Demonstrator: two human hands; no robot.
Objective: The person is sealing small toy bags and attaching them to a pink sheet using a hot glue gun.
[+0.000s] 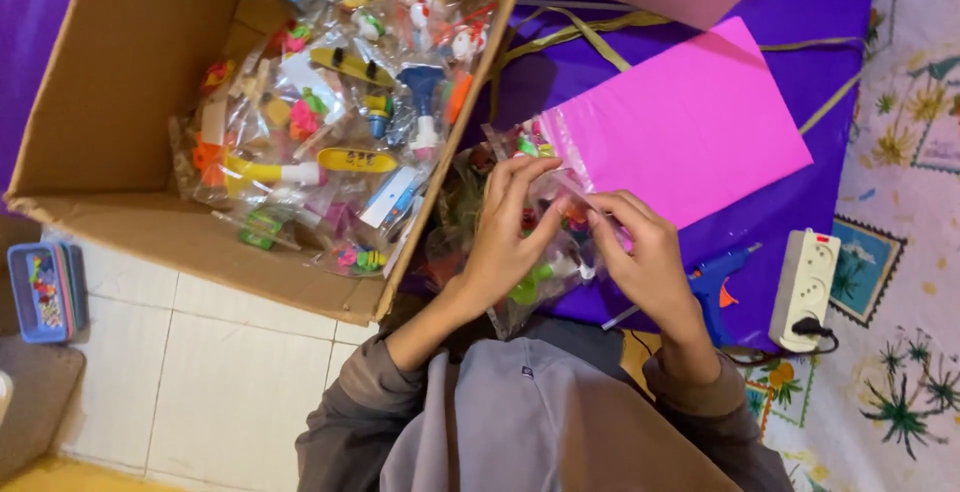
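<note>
My left hand point(508, 227) and my right hand point(640, 252) both grip a clear plastic bag of small colourful toys point(535, 277) in front of my chest. The fingers of both hands pinch the bag's top edge, close together. Right behind the hands lies a bright pink sheet point(690, 122) on purple cloth point(820, 12). To the left stands an open cardboard box point(130, 82) holding several more clear bags of plastic toys point(330, 132).
A blue glue gun point(718, 287) lies right of my right hand, beside a white power strip point(805, 287) with a black plug. A patterned mat point(900, 252) covers the right side. White floor tiles point(220, 372) and a small blue case point(40, 292) are at left.
</note>
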